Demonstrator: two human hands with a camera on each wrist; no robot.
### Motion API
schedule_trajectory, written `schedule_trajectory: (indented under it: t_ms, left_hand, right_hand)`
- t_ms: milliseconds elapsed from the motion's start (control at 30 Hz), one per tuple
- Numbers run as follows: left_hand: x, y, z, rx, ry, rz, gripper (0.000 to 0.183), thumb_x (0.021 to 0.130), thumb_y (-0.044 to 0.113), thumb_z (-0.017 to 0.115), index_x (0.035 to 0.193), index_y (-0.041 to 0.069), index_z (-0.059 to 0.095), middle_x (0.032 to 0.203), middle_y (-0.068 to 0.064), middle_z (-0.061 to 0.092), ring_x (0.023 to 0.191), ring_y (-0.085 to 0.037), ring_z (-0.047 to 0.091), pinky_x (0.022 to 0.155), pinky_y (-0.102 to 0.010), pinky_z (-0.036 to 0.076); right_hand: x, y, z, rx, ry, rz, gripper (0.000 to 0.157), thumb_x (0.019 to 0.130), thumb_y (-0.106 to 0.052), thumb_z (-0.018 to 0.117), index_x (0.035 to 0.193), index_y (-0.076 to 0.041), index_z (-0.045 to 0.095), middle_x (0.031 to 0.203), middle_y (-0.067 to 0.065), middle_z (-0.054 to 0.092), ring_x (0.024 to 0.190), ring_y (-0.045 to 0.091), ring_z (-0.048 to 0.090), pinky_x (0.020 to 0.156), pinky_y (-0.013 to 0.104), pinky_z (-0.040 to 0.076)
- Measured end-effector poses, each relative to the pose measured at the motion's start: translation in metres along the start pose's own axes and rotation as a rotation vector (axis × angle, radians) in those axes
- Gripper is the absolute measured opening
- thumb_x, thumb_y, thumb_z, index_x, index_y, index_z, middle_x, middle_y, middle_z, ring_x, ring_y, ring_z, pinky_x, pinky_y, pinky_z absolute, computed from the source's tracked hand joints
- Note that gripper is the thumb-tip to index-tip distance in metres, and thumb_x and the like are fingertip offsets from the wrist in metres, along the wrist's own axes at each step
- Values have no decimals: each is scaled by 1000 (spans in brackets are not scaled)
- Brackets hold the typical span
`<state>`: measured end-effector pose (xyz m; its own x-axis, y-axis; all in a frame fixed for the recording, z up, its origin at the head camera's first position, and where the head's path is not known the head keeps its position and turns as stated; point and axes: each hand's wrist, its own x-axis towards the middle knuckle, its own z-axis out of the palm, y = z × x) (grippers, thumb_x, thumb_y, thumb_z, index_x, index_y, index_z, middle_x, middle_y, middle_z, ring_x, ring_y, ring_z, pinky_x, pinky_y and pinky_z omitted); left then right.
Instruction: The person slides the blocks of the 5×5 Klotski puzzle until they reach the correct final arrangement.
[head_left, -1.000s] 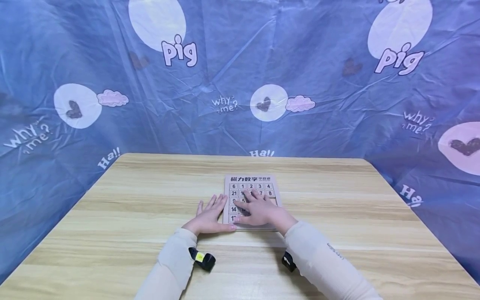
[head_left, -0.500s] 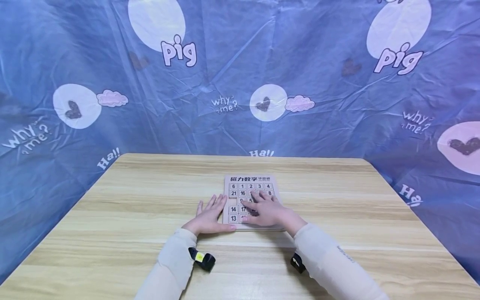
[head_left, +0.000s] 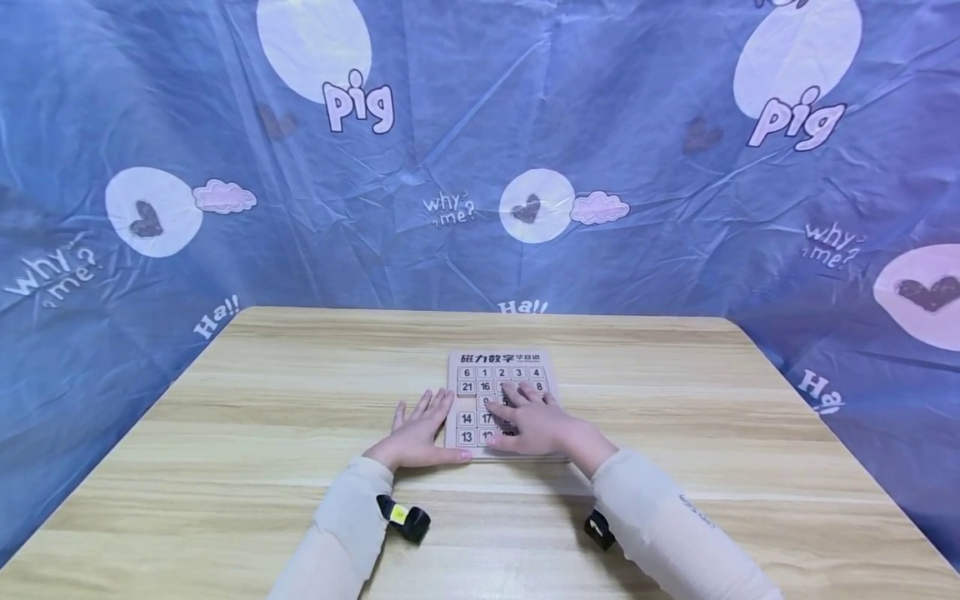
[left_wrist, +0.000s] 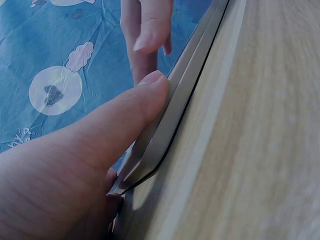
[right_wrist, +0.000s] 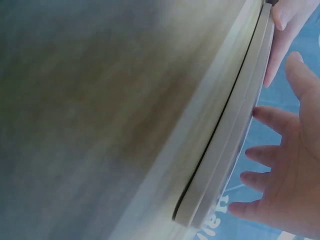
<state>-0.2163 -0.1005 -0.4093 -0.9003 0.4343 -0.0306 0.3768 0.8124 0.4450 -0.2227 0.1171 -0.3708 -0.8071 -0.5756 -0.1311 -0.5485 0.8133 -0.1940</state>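
A flat number sliding puzzle with a printed title lies on the table in the head view. My left hand braces its left side with straight fingers, the thumb lying on the near left corner. In the left wrist view that thumb presses at the board's edge. Spread above the tiles is my right hand, its index fingertip at the tile marked 9. A gap sits left of that tile, in the third row. The right hand hides several tiles on the right. In the right wrist view its index finger meets the board's top.
The puzzle sits near the middle of a light wood table. A blue printed cloth hangs behind the table and along both sides. Black wrist cameras are strapped at both pale sleeves.
My right hand has shifted right, and the third-row tiles 9 and 5 have slid one place right. The gap now shows at that row's left end. My left hand stays put.
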Motion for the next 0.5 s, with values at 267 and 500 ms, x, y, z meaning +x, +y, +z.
schedule_trajectory:
  t_ms: [267, 500]
  left_hand:
    - [0, 0, -1, 5, 0, 7, 101, 67, 65, 54, 139, 7, 12, 142, -12, 9, 128, -29, 1, 95, -53, -10]
    - [1, -2, 1, 21, -3, 7, 101, 67, 65, 53, 139, 7, 11, 142, -12, 9, 128, -29, 1, 95, -54, -9]
  right_hand:
    - [-11, -15, 0, -13, -28, -105, 66, 80, -60, 37, 133, -22, 35, 140, 16, 16, 125, 39, 9, 92, 61, 12]
    - [-21, -25, 3, -58, -59, -177, 62, 81, -61, 35, 133, -28, 34, 141, 14, 14, 125, 38, 11, 94, 59, 10]
